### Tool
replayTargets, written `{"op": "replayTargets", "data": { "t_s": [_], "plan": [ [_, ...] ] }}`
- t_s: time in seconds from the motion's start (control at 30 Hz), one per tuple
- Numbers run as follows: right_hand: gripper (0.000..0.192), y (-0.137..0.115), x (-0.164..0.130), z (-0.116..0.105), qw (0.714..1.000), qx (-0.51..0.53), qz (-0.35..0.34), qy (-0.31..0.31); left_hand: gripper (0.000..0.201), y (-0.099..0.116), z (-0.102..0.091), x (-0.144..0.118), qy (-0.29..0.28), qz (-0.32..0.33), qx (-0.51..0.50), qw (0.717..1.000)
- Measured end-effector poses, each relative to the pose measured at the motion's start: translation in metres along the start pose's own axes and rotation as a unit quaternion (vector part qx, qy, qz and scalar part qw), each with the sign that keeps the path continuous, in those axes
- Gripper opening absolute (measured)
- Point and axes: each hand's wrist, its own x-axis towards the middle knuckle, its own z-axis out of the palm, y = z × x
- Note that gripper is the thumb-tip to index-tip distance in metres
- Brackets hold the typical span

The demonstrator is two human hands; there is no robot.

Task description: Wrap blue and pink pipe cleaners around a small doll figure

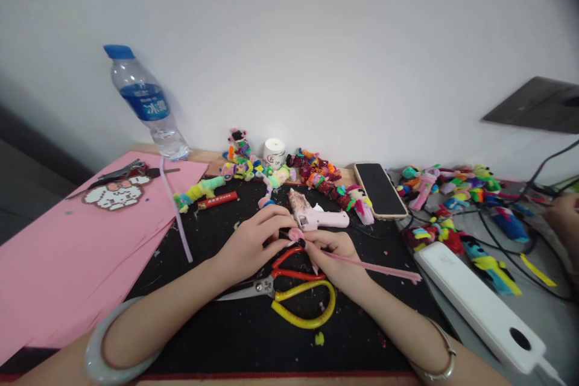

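Observation:
Near the middle of the black mat, my left hand (260,241) and my right hand (337,259) meet around a small piece with a pink coil (296,234) and a black bit at its lower side. Both hands pinch this pipe-cleaner piece. From under my right hand a long pink pipe cleaner (375,266) sticks out to the right. Just beyond my fingertips lies a pale pink glue gun (326,219), its nozzle end stained brown. Below my hands rest scissors (259,287) with one red and one yellow handle, partly covered by my fingers.
Pink paper sheets (81,241) cover the left side. A water bottle (147,102) leans against the wall. Colourful pipe-cleaner figures (452,187), a phone (380,190), a white cup (274,152) and a white power strip (479,304) lie around. Another person's hand (563,214) shows at far right.

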Motion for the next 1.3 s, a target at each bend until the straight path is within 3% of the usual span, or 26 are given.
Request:
{"op": "replayTargets", "data": {
  "t_s": [0.23, 0.7, 1.3],
  "plan": [
    [0.029, 0.0018, 0.0006, 0.0006, 1.0, -0.011, -0.006, -0.006, 0.014, -0.0025, 0.0003, -0.0013, -0.007, 0.028, 0.032, 0.999],
    [0.029, 0.0009, 0.0002, 0.0013, 1.0, -0.011, 0.005, -0.009, 0.017, -0.0013, 0.001, -0.0012, -0.004, 0.007, 0.013, 1.0],
    [0.028, 0.0031, -0.0008, 0.0011, 0.999, -0.021, 0.015, -0.021, 0.014, -0.0028, -0.0003, -0.002, -0.01, 0.034, 0.057, 0.998]
  ]
}}
